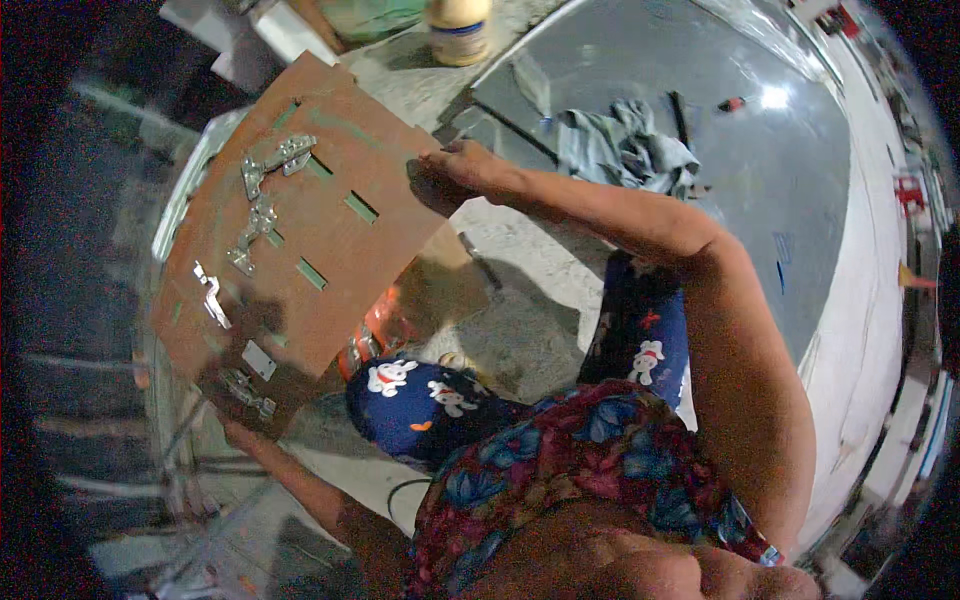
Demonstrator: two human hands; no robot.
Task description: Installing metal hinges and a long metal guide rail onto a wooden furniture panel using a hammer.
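A flat brown board (300, 225) with several green-edged slots is held up, tilted, on the left side of the head view. Several shiny metal hinges (290, 155) lie across its face, along with a small pale rectangular plate (259, 360). My right hand (455, 170) is closed on the board's right edge, the arm stretched across from the right. At the lower left corner my left hand (238, 430) grips the board from below. Its fingers are partly hidden and in shadow, close to a hinge (245, 390).
To the right is a large grey sheet surface (770, 190) carrying a crumpled grey-blue cloth (625, 145), a dark bar (515, 128) and a small red-and-black tool (733, 104). A pale yellow jar (460, 35) stands beyond the board. Orange-striped plastic (380, 325) sits beside my knee (420, 405).
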